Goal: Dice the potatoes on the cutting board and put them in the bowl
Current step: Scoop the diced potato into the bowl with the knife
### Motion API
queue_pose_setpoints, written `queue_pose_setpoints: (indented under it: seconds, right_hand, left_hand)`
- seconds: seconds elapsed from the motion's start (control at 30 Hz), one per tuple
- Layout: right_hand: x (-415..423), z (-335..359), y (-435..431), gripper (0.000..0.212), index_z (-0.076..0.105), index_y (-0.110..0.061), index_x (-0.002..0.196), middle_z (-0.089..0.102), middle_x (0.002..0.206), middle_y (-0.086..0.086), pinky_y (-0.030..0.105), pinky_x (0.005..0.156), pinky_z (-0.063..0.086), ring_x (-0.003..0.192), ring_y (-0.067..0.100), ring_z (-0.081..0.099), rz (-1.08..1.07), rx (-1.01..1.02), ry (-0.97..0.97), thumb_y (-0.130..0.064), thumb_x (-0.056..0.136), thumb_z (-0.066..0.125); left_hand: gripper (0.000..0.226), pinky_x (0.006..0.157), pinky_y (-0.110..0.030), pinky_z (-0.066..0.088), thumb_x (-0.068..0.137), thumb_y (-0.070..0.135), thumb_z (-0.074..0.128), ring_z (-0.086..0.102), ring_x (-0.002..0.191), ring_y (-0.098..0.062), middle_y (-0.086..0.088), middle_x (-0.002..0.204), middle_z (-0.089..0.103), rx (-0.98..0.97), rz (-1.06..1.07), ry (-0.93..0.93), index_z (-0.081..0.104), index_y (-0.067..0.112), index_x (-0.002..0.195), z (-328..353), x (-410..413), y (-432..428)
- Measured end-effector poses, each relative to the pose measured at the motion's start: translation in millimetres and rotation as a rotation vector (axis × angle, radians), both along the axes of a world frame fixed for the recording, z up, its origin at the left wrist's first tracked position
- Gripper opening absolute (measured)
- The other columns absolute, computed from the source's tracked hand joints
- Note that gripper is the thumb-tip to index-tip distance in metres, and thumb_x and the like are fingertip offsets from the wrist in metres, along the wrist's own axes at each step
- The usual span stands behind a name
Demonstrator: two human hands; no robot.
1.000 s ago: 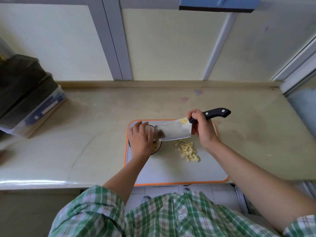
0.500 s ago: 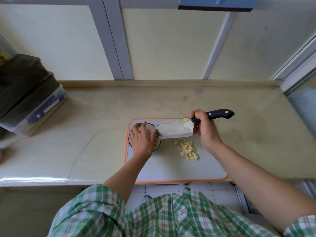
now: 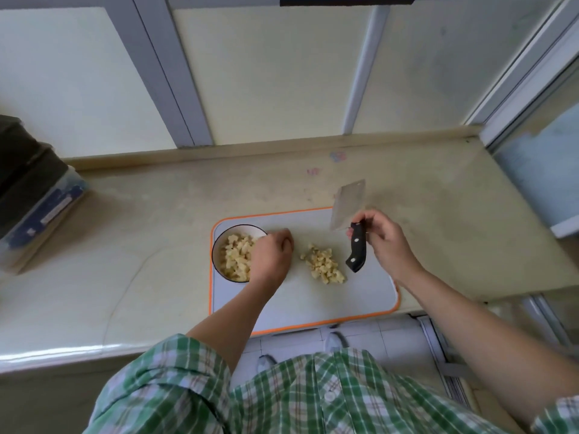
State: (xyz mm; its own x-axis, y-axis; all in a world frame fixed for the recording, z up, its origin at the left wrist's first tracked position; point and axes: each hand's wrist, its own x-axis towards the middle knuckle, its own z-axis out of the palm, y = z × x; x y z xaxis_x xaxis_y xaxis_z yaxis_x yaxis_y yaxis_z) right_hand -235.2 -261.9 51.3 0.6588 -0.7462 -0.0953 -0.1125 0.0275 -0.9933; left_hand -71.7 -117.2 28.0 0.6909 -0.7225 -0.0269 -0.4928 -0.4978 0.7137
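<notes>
I see a smooth beige stone counter (image 3: 141, 245) under a grey, orange-edged cutting board (image 3: 313, 302). Pale diced potato cubes (image 3: 236, 255) fill the round white bowl (image 3: 219, 242) on the board, and a knobbly pile of cubes (image 3: 324, 266) lies beside it. The left hand (image 3: 272, 255) curls at the bowl's rim; I cannot tell what it holds. The right hand (image 3: 385, 236) pinches the black-handled steel cleaver (image 3: 347, 205).

Cutting board (image 3: 300, 302) sat on the counter (image 3: 150, 245) right in front of me. Bowl (image 3: 216, 245) was on the board's left end with potato cubes (image 3: 236, 255) in it, my left hand (image 3: 271, 256) at its right rim. Another pile (image 3: 324, 266) lay mid-board, my right hand (image 3: 387, 238) holding the knife (image 3: 357, 245) just right of it, blade pointing away. Stacked bins (image 3: 34, 198) were far left.
</notes>
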Motion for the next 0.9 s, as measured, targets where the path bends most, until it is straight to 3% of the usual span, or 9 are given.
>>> queue_pose_setpoints:
  seconds: [0.1,0.2,0.3,0.4,0.53,0.63,0.73,0.8,0.9]
  right_hand:
    - [-25.3,-15.7,2.1,0.038,0.06,-0.009,0.087,0.062,0.085,0.004,0.04,0.09,0.048,0.088,0.031,0.061,-0.077,0.093,0.05,0.014,0.092,0.03]
    - [-45.0,-28.9,6.2,0.02,0.057,-0.008,0.083,0.06,0.079,0.006,0.042,0.086,0.047,0.081,0.027,0.063,-0.122,0.102,0.13,0.002,0.097,0.046]
    - [-67.9,-48.4,14.6,0.019,0.053,-0.009,0.093,0.058,0.086,0.013,0.044,0.083,0.05,0.077,0.021,0.065,-0.109,0.127,0.202,0.009,0.094,0.047]
    - [-92.4,-70.5,24.4,0.039,0.049,-0.024,0.113,0.057,0.1,0.01,0.039,0.079,0.056,0.079,0.022,0.067,-0.103,0.132,0.28,0.01,0.095,0.044]
    - [-110.2,-93.0,40.5,0.048,0.038,-0.023,0.139,0.057,0.092,0.006,0.029,0.073,0.053,0.068,0.016,0.066,-0.092,0.135,0.398,0.001,0.098,0.045]
    - [-104.0,-96.3,48.5,0.041,0.044,-0.021,0.134,0.054,0.081,0.013,0.023,0.061,0.049,0.058,0.014,0.056,-0.183,0.066,0.414,-0.002,0.098,0.046]
    - [-95.0,-99.2,51.8,0.039,0.046,-0.025,0.129,0.054,0.085,0.016,0.024,0.056,0.048,0.056,0.015,0.054,-0.2,-0.018,0.431,-0.004,0.097,0.05]
    - [-86.2,-101.6,55.5,0.038,0.048,-0.026,0.129,0.053,0.09,0.016,0.022,0.057,0.048,0.058,0.016,0.054,-0.157,-0.039,0.457,-0.006,0.096,0.051]
    - [-65.6,-100.7,64.6,0.037,0.052,-0.015,0.131,0.05,0.099,0.013,0.007,0.065,0.042,0.07,0.014,0.051,-0.133,-0.117,0.518,-0.007,0.095,0.055]
  left_hand:
    - [0.025,0.056,-0.032,0.03,0.081,-0.001,0.044,0.058,0.068,-0.027,-0.004,0.067,0.061,0.038,-0.079,0.039,0.052,0.018,0.066,-12.3,-15.9,-13.2]
    - [0.018,0.071,-0.035,0.044,0.09,0.007,0.044,0.06,0.086,-0.028,-0.009,0.09,0.067,0.07,-0.102,0.097,0.061,0.011,0.086,-38.7,-26.6,-20.1]
    - [0.023,0.084,-0.038,0.038,0.097,0.017,0.045,0.053,0.102,-0.035,-0.016,0.106,0.06,0.107,-0.118,0.03,0.063,0.006,0.108,-65.9,-31.7,-20.7]
    - [0.046,0.095,-0.037,0.036,0.096,0.035,0.035,0.049,0.111,-0.038,-0.018,0.118,0.056,0.1,-0.154,-0.024,0.061,0.005,0.12,-80.4,-33.5,-17.0]
    - [0.055,0.112,-0.04,0.029,0.096,0.036,0.03,0.032,0.139,-0.032,-0.015,0.147,0.039,0.078,-0.131,0.005,0.046,0.005,0.139,-91.3,-32.3,-13.2]
    - [0.06,0.119,-0.033,0.013,0.098,0.038,0.024,0.013,0.148,-0.02,-0.007,0.158,0.023,0.065,-0.087,0.104,0.03,0.009,0.149,-94.4,-33.7,-12.6]
    - [0.062,0.117,-0.02,0.002,0.098,0.041,0.019,0.006,0.148,-0.013,-0.004,0.16,0.017,0.025,-0.071,0.169,0.023,0.011,0.152,-98.9,-34.4,-13.2]
    - [0.061,0.117,-0.021,0.002,0.098,0.04,0.019,0.005,0.148,-0.011,-0.004,0.16,0.015,0.0,-0.083,0.194,0.021,0.01,0.152,-101.5,-35.3,-15.0]
    - [0.06,0.116,-0.019,0.001,0.099,0.038,0.02,0.003,0.145,-0.004,-0.003,0.161,0.014,-0.034,-0.082,0.233,0.02,0.009,0.152,-102.9,-39.3,-21.1]
